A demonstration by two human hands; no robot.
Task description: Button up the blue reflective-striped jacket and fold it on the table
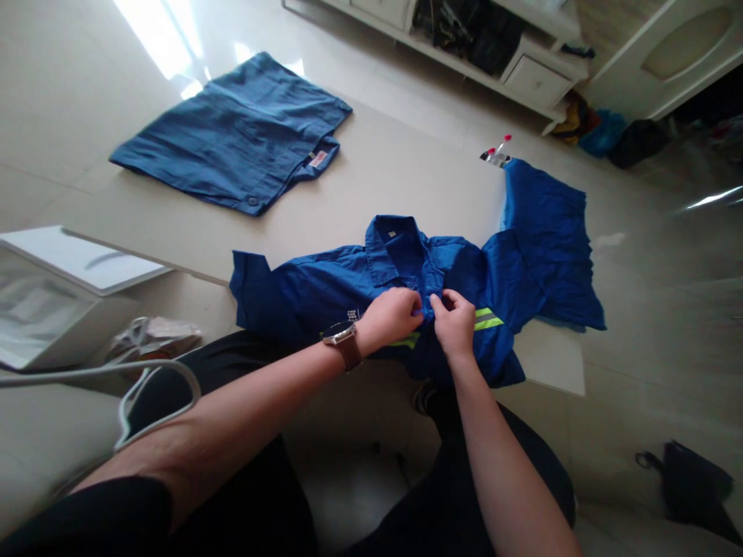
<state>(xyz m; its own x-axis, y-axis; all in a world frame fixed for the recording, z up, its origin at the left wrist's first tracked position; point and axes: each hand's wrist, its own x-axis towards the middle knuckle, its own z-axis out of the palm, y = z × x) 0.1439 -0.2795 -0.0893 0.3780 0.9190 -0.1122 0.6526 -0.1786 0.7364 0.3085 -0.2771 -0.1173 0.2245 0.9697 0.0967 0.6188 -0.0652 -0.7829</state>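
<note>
A bright blue work shirt (325, 290) with yellow-green reflective stripes lies front-up on the near edge of a pale low table (377, 178), collar away from me. My left hand (392, 316), a brown-strapped watch on its wrist, pinches the shirt's front placket just below the collar. My right hand (454, 319) pinches the same placket right beside it, fingertips almost touching the left hand's. Both hands are closed on the fabric. The shirt's lower part hangs over the table edge toward my lap.
A folded darker blue shirt (237, 131) lies at the table's far left. Another bright blue garment (546, 232) drapes over the right end. A white box (63, 286) stands at left, a white cabinet (522, 54) at the back, a black bag (690, 483) on the floor right.
</note>
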